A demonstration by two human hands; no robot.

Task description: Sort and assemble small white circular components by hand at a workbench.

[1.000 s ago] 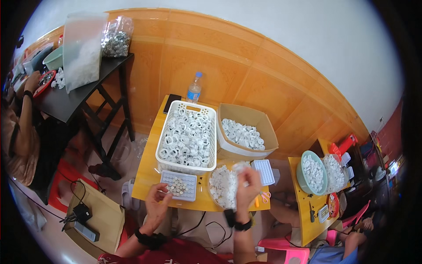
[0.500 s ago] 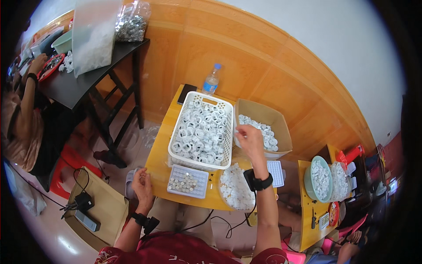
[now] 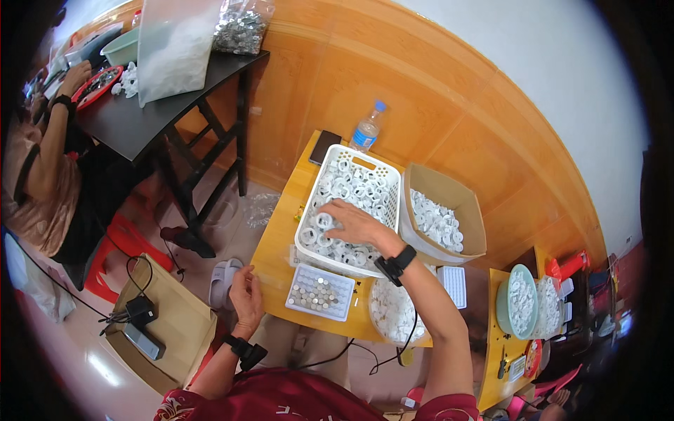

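Observation:
My right hand (image 3: 354,223) reaches into a white plastic basket (image 3: 302,238) heaped with white plastic rings (image 3: 351,184). Its fingers are apart, with thumb and forefinger on either side of one ring (image 3: 324,220); I cannot make out a firm grip on it. My left hand (image 3: 247,298) hovers at the table's near left edge, loosely bent and open, with nothing seen in it. Between the hands, a pale compartment tray (image 3: 342,282) holds several small silvery discs (image 3: 319,295). A round tub of small white pieces (image 3: 394,309) stands below my right forearm.
A cardboard box (image 3: 463,203) of white parts stands right of the basket. Behind it are a bottle (image 3: 366,128) and a dark phone (image 3: 325,147). A second pale tray (image 3: 453,286) lies at right. Another person's arm (image 3: 53,147) works at the black table (image 3: 126,126).
My right hand has moved left, from beside the cardboard box into the basket of rings. My left hand's fingers have loosened. The whole view has shifted.

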